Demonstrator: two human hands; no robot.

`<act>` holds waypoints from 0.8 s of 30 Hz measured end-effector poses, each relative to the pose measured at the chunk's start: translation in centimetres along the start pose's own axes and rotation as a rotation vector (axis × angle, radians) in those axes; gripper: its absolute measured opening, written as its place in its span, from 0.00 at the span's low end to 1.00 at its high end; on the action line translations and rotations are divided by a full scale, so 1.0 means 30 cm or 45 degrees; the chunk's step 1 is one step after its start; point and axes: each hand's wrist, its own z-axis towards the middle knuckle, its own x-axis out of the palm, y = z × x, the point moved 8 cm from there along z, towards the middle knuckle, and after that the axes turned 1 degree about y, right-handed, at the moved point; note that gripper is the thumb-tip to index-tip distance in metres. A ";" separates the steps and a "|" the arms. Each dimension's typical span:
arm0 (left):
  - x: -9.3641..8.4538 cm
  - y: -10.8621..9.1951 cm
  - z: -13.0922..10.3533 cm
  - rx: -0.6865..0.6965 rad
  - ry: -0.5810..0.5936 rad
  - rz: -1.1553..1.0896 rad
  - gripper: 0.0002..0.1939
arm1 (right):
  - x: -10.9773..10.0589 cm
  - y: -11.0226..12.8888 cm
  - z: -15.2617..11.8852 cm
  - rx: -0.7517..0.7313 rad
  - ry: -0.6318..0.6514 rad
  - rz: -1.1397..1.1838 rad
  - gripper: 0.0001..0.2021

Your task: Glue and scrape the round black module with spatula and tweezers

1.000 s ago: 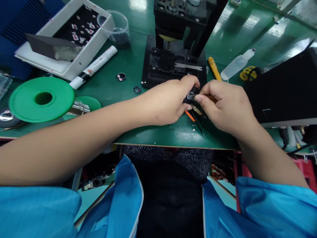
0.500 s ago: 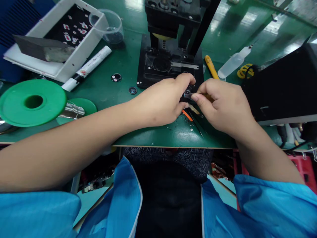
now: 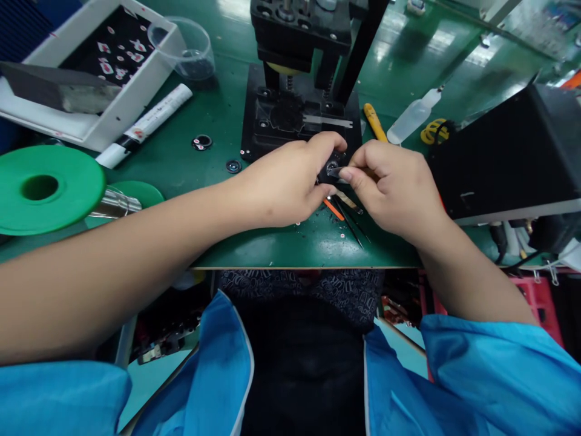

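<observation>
Thumb and fingers of my left hand [image 3: 290, 181] are closed round a small black round part [image 3: 330, 165], near the front of a black press fixture [image 3: 254, 130]. My right hand [image 3: 397, 188] pinches a thin, pointed metal blade [image 3: 335, 172], whose tip reaches the face of the part. What the blade's tip touches is too small to make out. Below the hands lie dark tweezers [image 3: 351, 227] and an orange stick [image 3: 333, 209]. Two small black discs, one a lens-like disc [image 3: 233, 166] and the other a disc with red-white bits [image 3: 201, 143], rest left of the fixture.
At the left stand a green spool [image 3: 77, 175], a white marker [image 3: 149, 124], a clear plastic cup [image 3: 200, 51] and a white box [image 3: 158, 66] with small red-white pieces. To the right are a yellow handle [image 3: 374, 123], a squeeze bottle [image 3: 411, 118] and a large black box [image 3: 503, 151].
My view has shifted slightly, so the bench appears further left. The black part shows more of its face between my fingers. Both hands keep their grips.
</observation>
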 end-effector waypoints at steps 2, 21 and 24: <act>-0.002 -0.001 0.001 -0.028 -0.035 -0.024 0.36 | 0.002 0.002 -0.003 -0.008 -0.006 -0.036 0.12; 0.012 -0.038 0.004 -0.026 -0.039 0.199 0.34 | 0.029 -0.012 0.019 0.019 0.034 0.045 0.16; 0.020 -0.039 0.001 -0.050 -0.017 0.275 0.32 | 0.031 -0.015 0.025 0.051 0.045 0.107 0.21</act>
